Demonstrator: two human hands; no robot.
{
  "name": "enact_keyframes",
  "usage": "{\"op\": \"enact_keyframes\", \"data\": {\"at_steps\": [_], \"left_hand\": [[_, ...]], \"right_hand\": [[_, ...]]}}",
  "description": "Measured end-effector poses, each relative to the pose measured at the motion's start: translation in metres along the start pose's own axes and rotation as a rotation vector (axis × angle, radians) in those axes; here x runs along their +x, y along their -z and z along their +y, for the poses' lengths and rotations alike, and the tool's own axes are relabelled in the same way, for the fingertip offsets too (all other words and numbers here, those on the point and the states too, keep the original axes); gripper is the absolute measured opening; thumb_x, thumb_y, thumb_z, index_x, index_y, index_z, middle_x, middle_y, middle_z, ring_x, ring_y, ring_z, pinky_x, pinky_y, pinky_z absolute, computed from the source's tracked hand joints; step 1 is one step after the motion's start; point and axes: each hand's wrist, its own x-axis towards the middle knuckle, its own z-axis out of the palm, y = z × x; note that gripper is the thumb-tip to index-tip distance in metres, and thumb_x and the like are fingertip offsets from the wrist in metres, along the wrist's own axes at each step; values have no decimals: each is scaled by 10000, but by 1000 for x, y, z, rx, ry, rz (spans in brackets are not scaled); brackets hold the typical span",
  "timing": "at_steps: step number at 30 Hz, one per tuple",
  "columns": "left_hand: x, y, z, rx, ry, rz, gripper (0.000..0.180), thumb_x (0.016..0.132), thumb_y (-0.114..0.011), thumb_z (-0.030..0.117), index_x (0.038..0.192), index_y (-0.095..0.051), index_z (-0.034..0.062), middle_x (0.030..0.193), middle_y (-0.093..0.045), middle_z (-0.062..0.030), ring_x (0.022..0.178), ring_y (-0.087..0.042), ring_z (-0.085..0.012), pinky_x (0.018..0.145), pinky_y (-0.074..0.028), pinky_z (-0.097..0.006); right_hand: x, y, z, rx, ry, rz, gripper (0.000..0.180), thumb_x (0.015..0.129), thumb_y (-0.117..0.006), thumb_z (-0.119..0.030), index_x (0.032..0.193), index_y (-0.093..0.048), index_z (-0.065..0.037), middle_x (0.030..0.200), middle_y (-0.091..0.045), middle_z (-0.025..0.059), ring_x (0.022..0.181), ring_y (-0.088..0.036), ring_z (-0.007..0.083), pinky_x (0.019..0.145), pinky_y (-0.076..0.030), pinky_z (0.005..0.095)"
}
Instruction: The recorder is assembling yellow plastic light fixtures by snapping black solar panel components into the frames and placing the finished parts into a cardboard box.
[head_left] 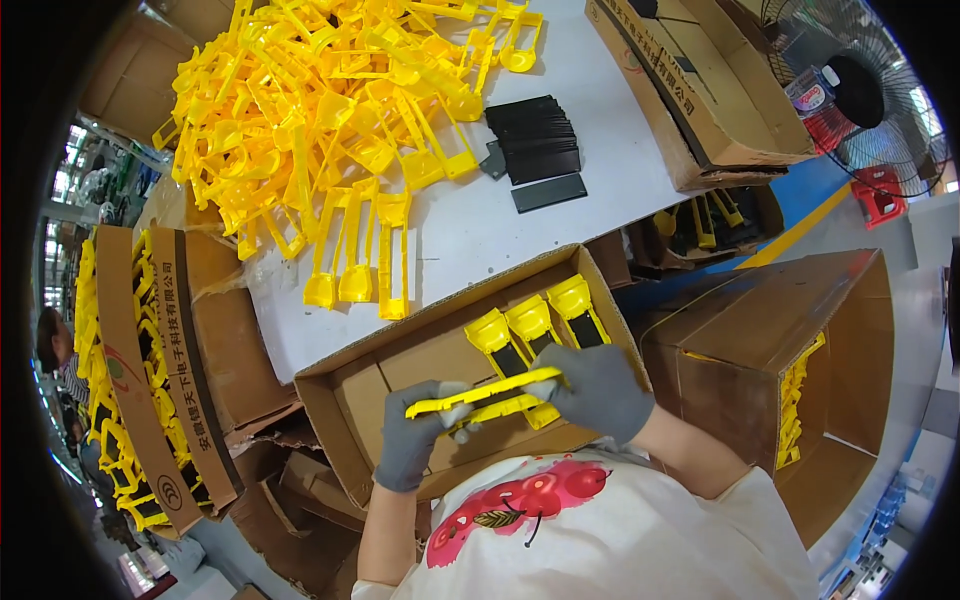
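Observation:
Both my hands wear grey gloves and hold one long yellow plastic frame (487,394), seen edge-on above an open cardboard box. My left hand (412,432) grips its left end, fingers curled beneath. The opposite end is in my right hand (603,392). Inside the box (345,405), three yellow frames fitted with black strips (503,357) lie side by side at the right, partly hidden by my right hand and the held frame. Whether the held frame carries a strip cannot be made out.
A big heap of yellow frames (330,110) covers the white table's (610,130) far left, beside a stack of black strips (533,138). Cardboard boxes of frames stand left (150,380) and right (730,350). Another box (690,90) and a fan (880,95) are far right.

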Motion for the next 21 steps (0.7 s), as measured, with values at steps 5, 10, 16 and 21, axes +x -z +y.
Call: {"op": "enact_keyframes", "data": {"at_steps": [5, 10, 16, 21], "left_hand": [[-4, 16, 6, 122, 36, -3, 246, 850, -658, 31, 1068, -633, -80, 846, -682, -131, 685, -669, -161, 543, -524, -234], [10, 84, 15, 310, 273, -73, 253, 840, -680, 49, 1068, -631, -50, 791, -677, -116, 665, -645, -122, 523, -504, -228], [51, 62, 14, 1332, 172, 95, 537, 742, -773, 440, 996, -626, -10, 779, -681, -173, 699, -681, -290, 607, -521, -379], [38, 40, 46, 1488, -139, 378, 398, 727, -750, 444, 743, -672, 53, 688, -649, -154, 668, -644, -349, 611, -503, -424]], "right_hand": [[18, 10, -1, 24, -55, -182, 305, 809, -728, -334, 1027, -634, -143, 796, -655, 77, 621, -624, 232, 584, -498, 329], [100, 63, 31, -120, 123, 141, 321, 780, -732, -281, 1066, -651, -158, 963, -656, 36, 739, -644, 217, 690, -518, 333], [172, 61, 59, -555, 178, 52, 294, 782, -683, -230, 1055, -629, -136, 1079, -590, 68, 861, -650, 281, 738, -524, 378], [184, 63, 55, -663, 163, -106, 330, 768, -696, -220, 1053, -616, -75, 1044, -589, 110, 873, -652, 288, 753, -534, 377]]}}
